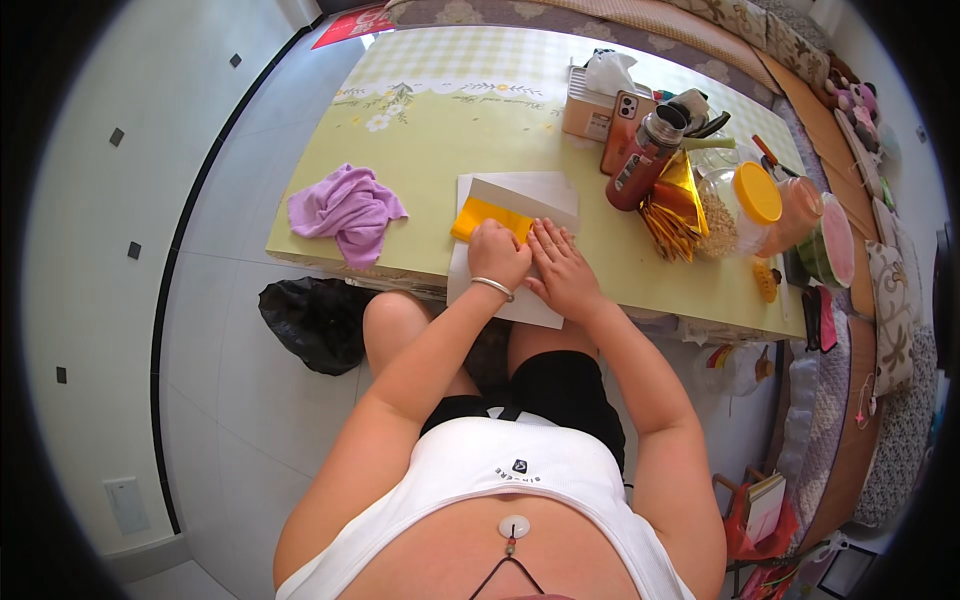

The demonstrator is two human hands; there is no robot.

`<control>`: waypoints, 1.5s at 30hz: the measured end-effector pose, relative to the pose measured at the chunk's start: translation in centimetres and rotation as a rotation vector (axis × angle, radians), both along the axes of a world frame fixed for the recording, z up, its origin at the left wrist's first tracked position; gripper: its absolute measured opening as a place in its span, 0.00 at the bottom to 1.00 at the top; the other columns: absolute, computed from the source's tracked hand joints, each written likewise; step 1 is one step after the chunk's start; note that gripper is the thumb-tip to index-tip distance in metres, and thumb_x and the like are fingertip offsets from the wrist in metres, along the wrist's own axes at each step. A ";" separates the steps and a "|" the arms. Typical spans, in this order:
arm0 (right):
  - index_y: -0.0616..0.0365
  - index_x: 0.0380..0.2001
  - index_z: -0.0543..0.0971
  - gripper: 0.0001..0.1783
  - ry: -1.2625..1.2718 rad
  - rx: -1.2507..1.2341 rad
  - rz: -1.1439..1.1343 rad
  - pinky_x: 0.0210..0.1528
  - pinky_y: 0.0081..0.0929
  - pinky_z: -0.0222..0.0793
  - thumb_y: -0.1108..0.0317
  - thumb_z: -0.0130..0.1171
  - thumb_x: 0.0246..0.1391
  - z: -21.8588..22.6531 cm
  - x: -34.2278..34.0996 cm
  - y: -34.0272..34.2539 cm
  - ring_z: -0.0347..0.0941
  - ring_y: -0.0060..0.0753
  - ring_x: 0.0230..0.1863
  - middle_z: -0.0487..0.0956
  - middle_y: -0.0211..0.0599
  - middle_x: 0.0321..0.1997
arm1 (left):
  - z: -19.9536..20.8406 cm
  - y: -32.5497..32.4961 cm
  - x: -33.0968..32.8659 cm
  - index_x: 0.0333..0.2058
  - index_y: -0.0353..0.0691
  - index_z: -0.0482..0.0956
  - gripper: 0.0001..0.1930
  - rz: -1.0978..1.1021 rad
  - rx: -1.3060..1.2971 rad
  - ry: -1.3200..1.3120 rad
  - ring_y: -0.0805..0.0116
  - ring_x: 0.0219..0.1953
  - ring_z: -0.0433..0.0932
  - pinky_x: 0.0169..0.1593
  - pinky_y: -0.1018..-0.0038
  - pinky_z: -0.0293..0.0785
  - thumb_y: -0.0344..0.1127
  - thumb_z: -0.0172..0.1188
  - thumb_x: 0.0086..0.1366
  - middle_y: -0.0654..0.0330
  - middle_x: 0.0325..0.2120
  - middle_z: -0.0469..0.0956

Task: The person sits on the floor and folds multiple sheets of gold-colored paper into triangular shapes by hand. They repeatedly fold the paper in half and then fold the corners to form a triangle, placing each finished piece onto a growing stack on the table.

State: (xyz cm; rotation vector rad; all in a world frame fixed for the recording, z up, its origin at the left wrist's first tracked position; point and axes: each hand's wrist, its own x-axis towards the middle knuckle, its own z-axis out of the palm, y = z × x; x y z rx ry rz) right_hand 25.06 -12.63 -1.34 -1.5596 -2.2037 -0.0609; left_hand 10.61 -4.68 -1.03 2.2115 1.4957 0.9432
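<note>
A sheet of shiny gold paper (478, 213) lies on white paper (535, 312) at the near edge of the table. My left hand (500, 254), with a silver bangle at its wrist, is closed at the near edge of the gold paper, its fingers curled down on it. My right hand (563, 262) rests flat beside it, touching the left, with fingers stretched out over the paper. A greyish flap of the paper (545, 203) stands out past the gold sheet. My fingertips partly hide what lies beneath them.
A crumpled purple cloth (348, 213) lies at the left. To the right stand a dark red flask (645, 165), a phone (626, 128), a tissue box (588, 105), a stack of folded gold paper (675, 215) and a yellow-lidded jar (757, 195). A black bag (310, 325) sits below the table.
</note>
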 end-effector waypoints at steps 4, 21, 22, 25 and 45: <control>0.68 0.68 0.62 0.44 -0.083 -0.040 -0.021 0.78 0.47 0.38 0.40 0.49 0.63 -0.9 0.2 0.4 0.47 0.50 0.78 0.57 0.54 0.76 | 0.2 0.0 0.1 0.15 0.38 0.80 0.11 -0.012 0.017 0.012 0.52 0.36 0.76 0.45 0.59 0.73 0.36 0.67 0.51 0.52 0.27 0.77; 0.37 0.62 0.77 0.28 0.102 -0.282 0.220 0.77 0.52 0.36 0.49 0.63 0.58 2.4 3.2 0.6 0.45 0.51 0.79 0.58 0.52 0.76 | 3.6 1.3 -11.0 0.41 0.39 0.81 0.19 -0.677 0.257 0.148 0.53 0.50 0.76 0.54 0.58 0.72 0.39 0.71 0.50 0.54 0.46 0.78; 0.37 0.60 0.79 0.26 0.117 -0.287 0.232 0.77 0.53 0.39 0.51 0.63 0.58 2.4 3.7 1.1 0.48 0.51 0.78 0.60 0.51 0.74 | 3.8 1.0 -11.6 0.41 0.38 0.81 0.19 -0.685 0.262 0.171 0.52 0.50 0.76 0.54 0.58 0.72 0.36 0.70 0.50 0.54 0.45 0.78; 0.44 0.52 0.83 0.18 0.153 -0.173 0.253 0.74 0.51 0.50 0.60 0.63 0.58 2.6 3.6 1.4 0.58 0.51 0.74 0.69 0.49 0.68 | 3.9 -0.1 -11.6 0.41 0.38 0.81 0.18 -0.701 0.290 0.174 0.51 0.49 0.76 0.53 0.59 0.73 0.33 0.68 0.50 0.54 0.45 0.78; 0.55 0.33 0.79 0.13 0.251 0.172 -0.231 0.62 0.64 0.62 0.62 0.70 0.46 -0.4 -6.2 0.9 0.70 0.63 0.60 0.77 0.54 0.53 | 4.9 3.5 -11.3 0.37 0.38 0.83 0.14 -0.880 0.240 0.139 0.53 0.37 0.79 0.44 0.63 0.78 0.29 0.67 0.47 0.55 0.37 0.81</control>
